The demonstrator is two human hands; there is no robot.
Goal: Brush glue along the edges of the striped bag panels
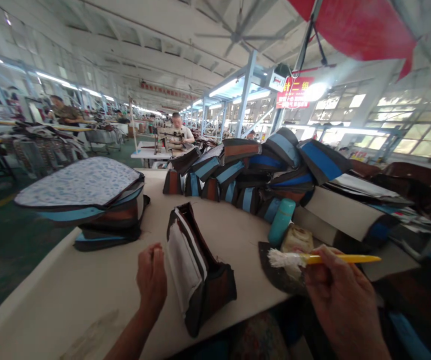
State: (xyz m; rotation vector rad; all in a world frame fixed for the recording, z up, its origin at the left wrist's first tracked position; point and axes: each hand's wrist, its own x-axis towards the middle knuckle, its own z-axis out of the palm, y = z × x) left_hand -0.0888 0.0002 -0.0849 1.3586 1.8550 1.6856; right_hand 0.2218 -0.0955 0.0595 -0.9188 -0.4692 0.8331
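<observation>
A sewn fabric piece [200, 277] rests on the tabletop [69, 285] at six o'clock, a yellow-handled brush [310, 259] pinched in the right hand [339, 295] at four; the left hand [151, 277], at seven, curls loosely, apparently empty, and would do well to steady the piece under light, even strokes; at two o'clock a red sign [295, 92] reads “针二组”, its finer lines illegible, as is a distant banner [168, 90] at eleven
</observation>
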